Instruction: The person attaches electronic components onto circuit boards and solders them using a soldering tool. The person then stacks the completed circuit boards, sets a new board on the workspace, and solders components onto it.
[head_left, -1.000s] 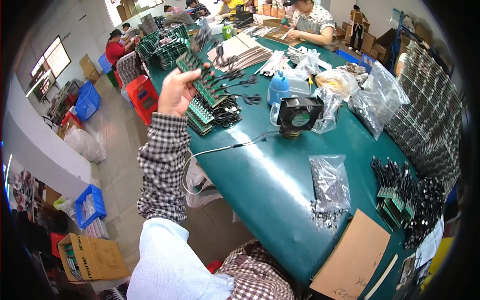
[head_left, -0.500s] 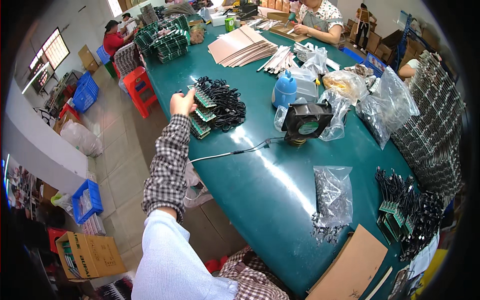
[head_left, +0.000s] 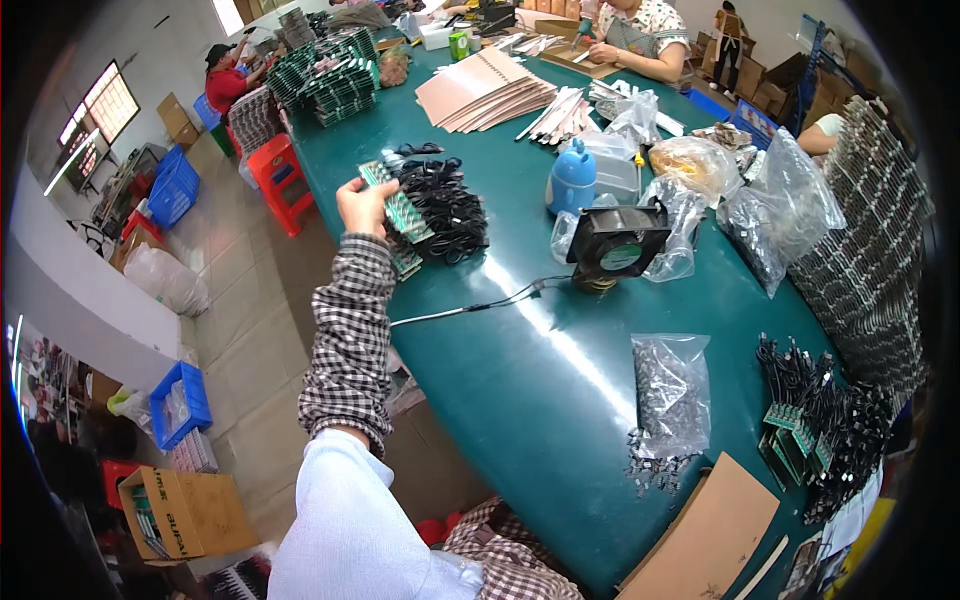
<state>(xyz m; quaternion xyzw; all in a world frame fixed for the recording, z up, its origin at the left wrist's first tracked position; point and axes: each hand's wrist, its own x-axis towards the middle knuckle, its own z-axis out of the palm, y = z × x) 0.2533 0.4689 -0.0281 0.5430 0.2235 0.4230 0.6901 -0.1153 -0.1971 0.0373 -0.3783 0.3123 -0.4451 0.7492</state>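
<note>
My left hand (head_left: 364,208) reaches over the left edge of the green table, its fingers closed on the end of a green circuit board (head_left: 388,192). This board is tilted above other circuit boards (head_left: 408,262) at the table edge. Right beside them lies a heap of black cables (head_left: 450,205), which seem joined to the boards. A plaid cuff and a pale blue sleeve cover my left arm. My right hand is out of the picture.
A black fan (head_left: 618,243) stands mid-table, its cord running to the left edge. Near it are a blue bottle (head_left: 571,178) and a bag of small parts (head_left: 670,395). More cabled boards (head_left: 795,440) lie at right. A co-worker (head_left: 645,45) sits across the table.
My left hand has shifted slightly and now lifts a circuit board up from the pile, tilting its face into view. The cable heap has moved a little with it.
</note>
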